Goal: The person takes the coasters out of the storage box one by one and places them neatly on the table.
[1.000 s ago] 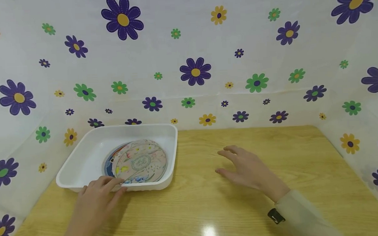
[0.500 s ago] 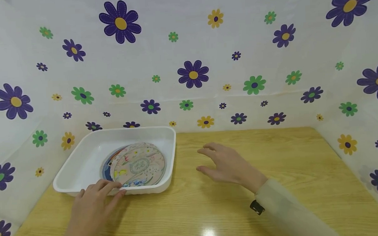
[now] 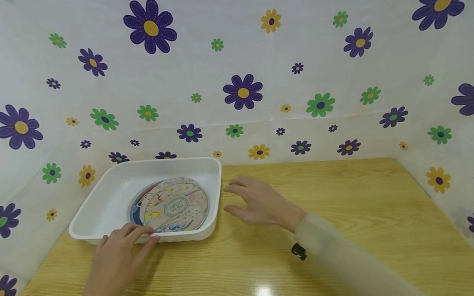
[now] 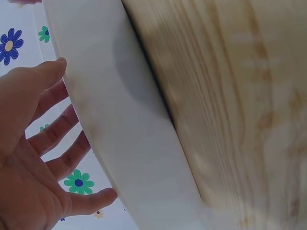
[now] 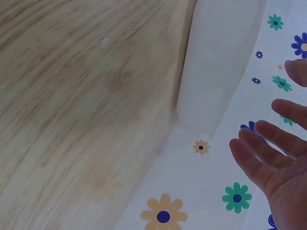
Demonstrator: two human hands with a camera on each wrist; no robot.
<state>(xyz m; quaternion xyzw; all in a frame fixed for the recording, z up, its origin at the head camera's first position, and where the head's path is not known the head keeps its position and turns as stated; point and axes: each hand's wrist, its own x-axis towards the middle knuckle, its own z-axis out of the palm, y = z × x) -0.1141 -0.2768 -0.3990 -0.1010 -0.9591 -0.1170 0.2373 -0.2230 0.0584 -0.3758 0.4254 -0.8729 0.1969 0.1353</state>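
Observation:
In the head view, a white plastic tray (image 3: pixel 219 188) stands at the left of the wooden table. Several thin round discs with printed patterns lie overlapped inside it; the top one is a pale pink floral disc (image 3: pixel 192 204), over a dark blue disc (image 3: pixel 135 210). My left hand (image 3: pixel 117 256) grips the tray's front rim, fingers over the edge and thumb on the outer side. The left wrist view shows its thumb (image 4: pixel 45 74) against the rim. My right hand (image 3: pixel 258 204) hovers just right of the tray, fingers apart, holding nothing.
The wooden table (image 3: pixel 321 197) runs to the right of the tray. A white cloth with printed flowers (image 3: pixel 265 47) stands as a wall behind and on both sides. A black strap (image 3: pixel 299 251) hangs by the right sleeve (image 3: pixel 334 244).
My right hand has moved left over the table, up close to the tray's right side. The left hand has stayed on the front rim. The discs have not moved.

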